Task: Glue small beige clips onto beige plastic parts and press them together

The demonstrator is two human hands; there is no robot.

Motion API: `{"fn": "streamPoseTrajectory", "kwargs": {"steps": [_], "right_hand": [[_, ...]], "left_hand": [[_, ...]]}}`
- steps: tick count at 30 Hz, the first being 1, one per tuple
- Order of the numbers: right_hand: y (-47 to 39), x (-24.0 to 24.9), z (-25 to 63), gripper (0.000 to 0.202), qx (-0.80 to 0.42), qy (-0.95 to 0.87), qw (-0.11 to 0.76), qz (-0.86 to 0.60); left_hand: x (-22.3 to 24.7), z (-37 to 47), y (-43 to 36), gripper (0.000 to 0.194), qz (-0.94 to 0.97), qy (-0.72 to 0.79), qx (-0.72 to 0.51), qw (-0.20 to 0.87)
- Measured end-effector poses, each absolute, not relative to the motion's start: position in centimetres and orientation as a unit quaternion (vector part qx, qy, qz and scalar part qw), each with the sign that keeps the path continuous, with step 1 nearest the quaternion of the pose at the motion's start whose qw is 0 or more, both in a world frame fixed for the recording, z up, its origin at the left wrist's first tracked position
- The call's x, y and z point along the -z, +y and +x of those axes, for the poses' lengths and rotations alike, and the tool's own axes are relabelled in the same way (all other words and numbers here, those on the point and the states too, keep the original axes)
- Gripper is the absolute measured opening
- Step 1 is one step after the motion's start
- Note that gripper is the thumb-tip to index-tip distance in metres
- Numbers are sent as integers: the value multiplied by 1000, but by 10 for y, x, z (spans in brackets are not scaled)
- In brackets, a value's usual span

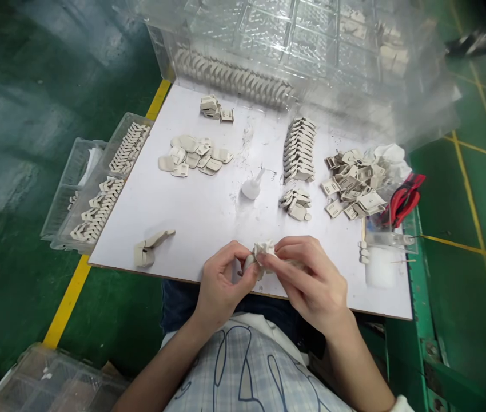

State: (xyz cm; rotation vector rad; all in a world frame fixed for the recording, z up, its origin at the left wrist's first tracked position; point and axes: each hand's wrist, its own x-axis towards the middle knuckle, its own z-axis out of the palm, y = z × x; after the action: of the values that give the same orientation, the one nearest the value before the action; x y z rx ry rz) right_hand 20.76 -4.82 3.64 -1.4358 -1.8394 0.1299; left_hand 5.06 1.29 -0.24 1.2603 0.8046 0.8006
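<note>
Close to the table's front edge, my left hand (224,280) pinches a small beige plastic part (249,262), mostly covered by the fingers. My right hand (314,276) is closed on a crumpled white tissue (264,248) and presses it against that part. Beyond my hands stands a small white squeeze bottle (250,187) with a thin nozzle. A beige hinged part (151,249) lies by itself to the left. Beyond my right hand are a small group of beige parts (297,204) and a neat row of them (299,150).
Loose beige pieces lie in a flat pile (194,155) and a heap (354,180). Red-handled pliers (402,200) and a white round container (381,268) are at the right. Clear compartment trays (112,177) flank the left edge; a large clear plastic tray (234,77) stands at the back.
</note>
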Motion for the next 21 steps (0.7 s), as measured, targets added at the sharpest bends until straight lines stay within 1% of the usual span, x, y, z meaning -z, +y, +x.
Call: {"fn": "streamPoseTrajectory", "kwargs": {"steps": [4, 7, 9, 11, 14, 17, 21], "right_hand": [[-49, -32, 208, 28, -23, -744, 359, -563], [-55, -30, 215, 28, -11, -754, 338, -564], [-60, -29, 221, 31, -25, -733, 353, -581], [-65, -27, 225, 34, -28, -683, 389, -617], [-72, -19, 229, 29, -28, -616, 398, -679], [-78, -7, 232, 23, -49, -583, 377, -718], [-88, 1, 239, 18, -61, -625, 326, -707]], "left_hand": [[3, 49, 13, 14, 546, 354, -358, 670], [2, 48, 13, 15, 531, 363, -368, 672], [1, 48, 14, 16, 524, 365, -371, 674], [1, 48, 14, 17, 519, 363, -373, 678], [1, 49, 14, 18, 506, 362, -379, 685], [2, 49, 14, 18, 501, 359, -385, 687], [4, 50, 13, 19, 499, 354, -394, 686]]}}
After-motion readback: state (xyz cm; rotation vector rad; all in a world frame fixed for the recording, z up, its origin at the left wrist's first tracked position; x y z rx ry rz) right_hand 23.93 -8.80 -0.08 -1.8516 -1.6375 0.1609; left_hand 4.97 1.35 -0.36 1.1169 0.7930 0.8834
